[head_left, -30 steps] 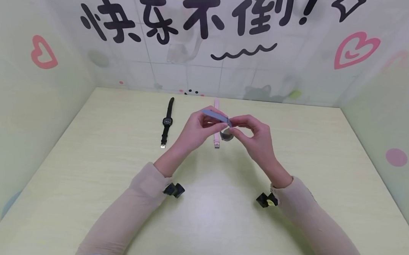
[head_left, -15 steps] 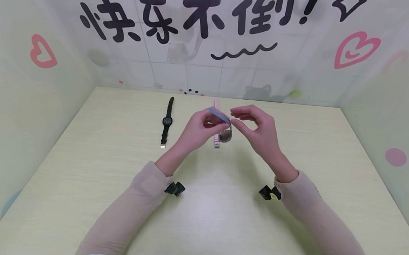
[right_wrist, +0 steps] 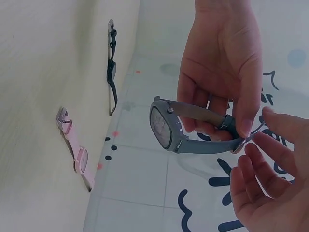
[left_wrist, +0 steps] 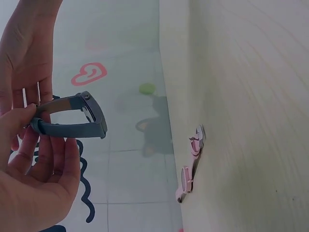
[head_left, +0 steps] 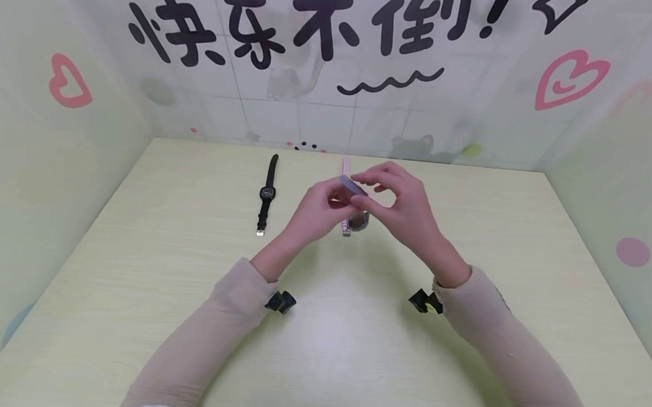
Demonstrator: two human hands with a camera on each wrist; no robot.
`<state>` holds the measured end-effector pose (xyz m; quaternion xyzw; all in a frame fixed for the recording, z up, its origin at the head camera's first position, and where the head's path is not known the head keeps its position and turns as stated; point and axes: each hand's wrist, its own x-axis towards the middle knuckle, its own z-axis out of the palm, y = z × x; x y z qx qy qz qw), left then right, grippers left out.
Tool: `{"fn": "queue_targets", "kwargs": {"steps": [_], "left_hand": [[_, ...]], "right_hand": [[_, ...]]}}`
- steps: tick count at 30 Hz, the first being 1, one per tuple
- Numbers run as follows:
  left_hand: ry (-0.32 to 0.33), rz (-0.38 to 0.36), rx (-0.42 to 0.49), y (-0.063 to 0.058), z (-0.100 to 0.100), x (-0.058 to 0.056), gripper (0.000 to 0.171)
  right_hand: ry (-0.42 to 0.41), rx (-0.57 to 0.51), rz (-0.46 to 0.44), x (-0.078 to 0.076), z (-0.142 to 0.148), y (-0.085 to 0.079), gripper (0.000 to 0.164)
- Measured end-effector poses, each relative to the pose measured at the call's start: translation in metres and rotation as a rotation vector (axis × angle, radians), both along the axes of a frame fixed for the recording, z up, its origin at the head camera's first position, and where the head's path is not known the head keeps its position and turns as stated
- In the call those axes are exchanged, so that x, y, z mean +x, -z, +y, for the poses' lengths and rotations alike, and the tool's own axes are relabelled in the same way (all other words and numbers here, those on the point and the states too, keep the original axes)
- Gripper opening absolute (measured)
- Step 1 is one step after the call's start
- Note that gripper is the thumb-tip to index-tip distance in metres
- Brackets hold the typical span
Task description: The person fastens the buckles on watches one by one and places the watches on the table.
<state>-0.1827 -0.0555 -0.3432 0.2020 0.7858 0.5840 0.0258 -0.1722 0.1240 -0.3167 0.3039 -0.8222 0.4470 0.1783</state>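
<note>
A blue-grey wristwatch (right_wrist: 163, 126) is held up off the table, its strap closed into a loop. My left hand (head_left: 317, 212) pinches the strap near the buckle, thumb on top, as the right wrist view shows. At the strap's end, the thumb and index finger of my right hand (head_left: 410, 201) come together around the tip. The round watch case hangs below the hands in the head view. Behind them a pink wristwatch (right_wrist: 83, 159) lies on the table, partly hidden in the head view. A black wristwatch (head_left: 267, 193) lies to its left.
The pale wooden table (head_left: 331, 343) meets a printed wall (head_left: 318, 124) at the back, with side walls left and right. A small black camera sits on each wrist, the left camera (head_left: 280, 302) and the right camera (head_left: 425, 301).
My right hand first gripped the strap, then spread its fingers away to the right, and now is back left at the strap's tip. My left hand keeps hold, tilting the strap slightly.
</note>
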Motion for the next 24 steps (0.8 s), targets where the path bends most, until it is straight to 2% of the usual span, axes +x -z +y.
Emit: {"fn": "queue_targets", "kwargs": {"steps": [4, 7, 12, 17, 24], "left_hand": [[0.008, 0.0, -0.009, 0.001, 0.001, 0.0, 0.022], [0.009, 0.001, -0.016, 0.002, 0.002, 0.0, 0.017], [-0.002, -0.011, -0.011, 0.002, 0.002, 0.0, 0.015], [-0.006, -0.035, 0.003, 0.003, 0.002, 0.0, 0.018], [-0.003, -0.086, 0.03, 0.002, 0.001, 0.001, 0.02]], "right_hand": [[0.022, 0.057, -0.004, 0.0, -0.001, 0.0, 0.024], [0.037, 0.052, -0.007, 0.0, 0.0, 0.001, 0.019], [0.068, 0.008, -0.045, 0.001, 0.005, 0.002, 0.015], [0.092, -0.039, -0.139, 0.002, 0.01, 0.003, 0.005], [0.047, -0.165, -0.246, 0.001, 0.015, 0.008, 0.008]]}}
